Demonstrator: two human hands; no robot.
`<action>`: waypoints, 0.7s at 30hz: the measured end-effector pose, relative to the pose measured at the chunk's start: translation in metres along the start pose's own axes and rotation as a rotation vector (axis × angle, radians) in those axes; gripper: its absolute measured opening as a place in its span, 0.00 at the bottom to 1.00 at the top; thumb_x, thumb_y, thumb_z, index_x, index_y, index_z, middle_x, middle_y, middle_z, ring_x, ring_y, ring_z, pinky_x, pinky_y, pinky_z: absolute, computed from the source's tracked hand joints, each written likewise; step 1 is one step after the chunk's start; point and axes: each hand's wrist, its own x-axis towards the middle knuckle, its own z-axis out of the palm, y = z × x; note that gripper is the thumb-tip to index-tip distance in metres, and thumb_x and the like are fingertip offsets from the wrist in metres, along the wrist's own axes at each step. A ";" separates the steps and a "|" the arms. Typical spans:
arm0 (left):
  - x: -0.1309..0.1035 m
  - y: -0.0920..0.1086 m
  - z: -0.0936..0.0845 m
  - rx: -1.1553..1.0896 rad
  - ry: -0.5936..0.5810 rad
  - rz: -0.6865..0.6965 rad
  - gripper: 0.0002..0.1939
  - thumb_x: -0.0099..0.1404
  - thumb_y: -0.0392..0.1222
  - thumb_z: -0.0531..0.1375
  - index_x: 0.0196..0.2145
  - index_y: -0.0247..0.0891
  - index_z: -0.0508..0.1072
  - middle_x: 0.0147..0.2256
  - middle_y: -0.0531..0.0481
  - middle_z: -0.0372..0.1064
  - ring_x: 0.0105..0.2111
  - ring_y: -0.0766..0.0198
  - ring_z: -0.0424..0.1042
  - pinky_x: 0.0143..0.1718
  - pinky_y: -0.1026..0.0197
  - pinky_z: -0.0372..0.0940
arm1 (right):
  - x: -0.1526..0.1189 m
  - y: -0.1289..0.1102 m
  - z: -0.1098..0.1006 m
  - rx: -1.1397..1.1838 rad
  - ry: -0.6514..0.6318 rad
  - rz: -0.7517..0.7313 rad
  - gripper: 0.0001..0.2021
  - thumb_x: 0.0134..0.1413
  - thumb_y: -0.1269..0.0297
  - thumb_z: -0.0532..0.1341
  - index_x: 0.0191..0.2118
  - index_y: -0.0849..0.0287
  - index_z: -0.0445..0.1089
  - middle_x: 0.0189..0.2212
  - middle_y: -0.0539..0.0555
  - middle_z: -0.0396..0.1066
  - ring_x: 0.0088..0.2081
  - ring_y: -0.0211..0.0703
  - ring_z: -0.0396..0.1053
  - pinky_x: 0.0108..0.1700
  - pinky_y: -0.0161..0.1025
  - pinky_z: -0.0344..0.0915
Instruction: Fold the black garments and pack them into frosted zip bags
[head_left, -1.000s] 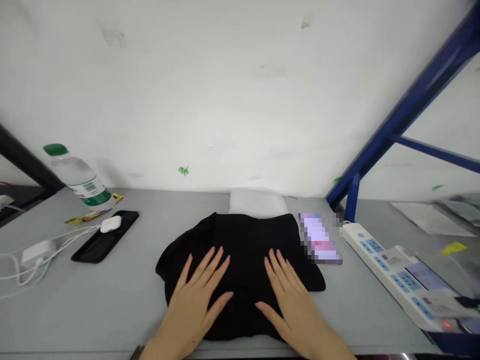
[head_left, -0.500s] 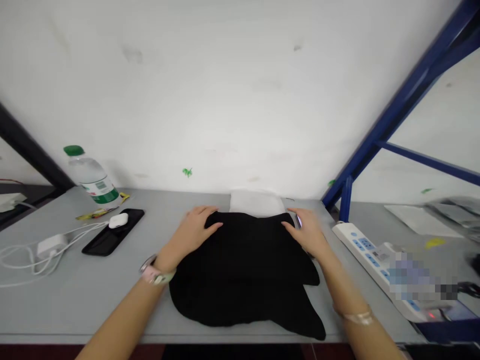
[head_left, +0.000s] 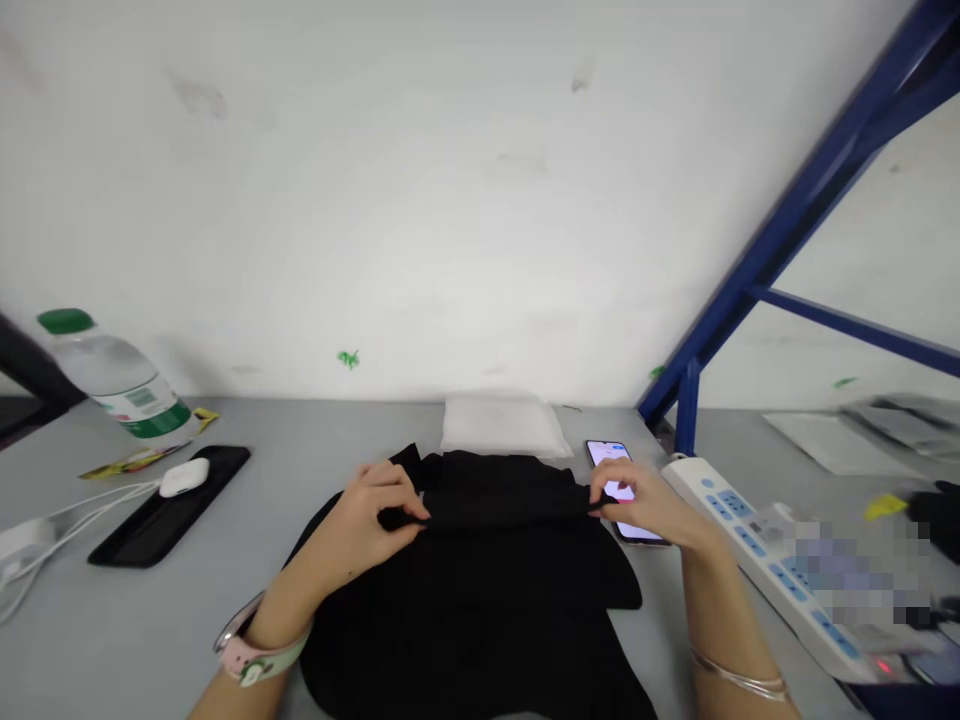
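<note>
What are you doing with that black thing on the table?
A person is folding a black fabric garment on a grey table. The left hand and right hand each pinch one end of its far edge, lifted and drawn toward the person. A lit smartphone lies just behind the right hand, and a white folded cloth sits by the wall.

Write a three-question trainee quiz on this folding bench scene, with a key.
1. True or false: both hands pinch the far edge of the black garment.
2. What lies just beyond the right hand? A) phone B) bottle C) earbud case
3. Fill in: the white earbud case rests on a black ____.

Key:
1. True; the left hand grips it too.
2. A, the phone.
3. Pad.
</note>
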 end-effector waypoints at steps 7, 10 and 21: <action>0.000 0.003 -0.003 -0.062 -0.284 -0.122 0.04 0.54 0.41 0.71 0.27 0.46 0.79 0.29 0.57 0.69 0.32 0.64 0.70 0.50 0.54 0.55 | -0.011 -0.008 0.006 -0.175 -0.195 0.132 0.03 0.39 0.67 0.69 0.26 0.52 0.76 0.41 0.53 0.70 0.53 0.58 0.62 0.56 0.54 0.54; 0.001 0.003 -0.002 -0.051 -0.340 -0.157 0.03 0.54 0.40 0.70 0.26 0.45 0.79 0.30 0.57 0.70 0.32 0.65 0.70 0.53 0.53 0.53 | -0.009 -0.014 0.009 -0.223 -0.220 0.157 0.06 0.42 0.56 0.70 0.24 0.50 0.77 0.40 0.53 0.71 0.51 0.59 0.62 0.55 0.56 0.55; -0.003 0.003 -0.005 -0.035 -0.326 -0.109 0.04 0.56 0.34 0.61 0.27 0.43 0.73 0.32 0.56 0.70 0.35 0.63 0.70 0.54 0.53 0.54 | 0.001 -0.006 0.019 -0.153 -0.076 0.156 0.19 0.42 0.53 0.71 0.42 0.48 0.72 0.38 0.51 0.71 0.46 0.54 0.64 0.49 0.50 0.60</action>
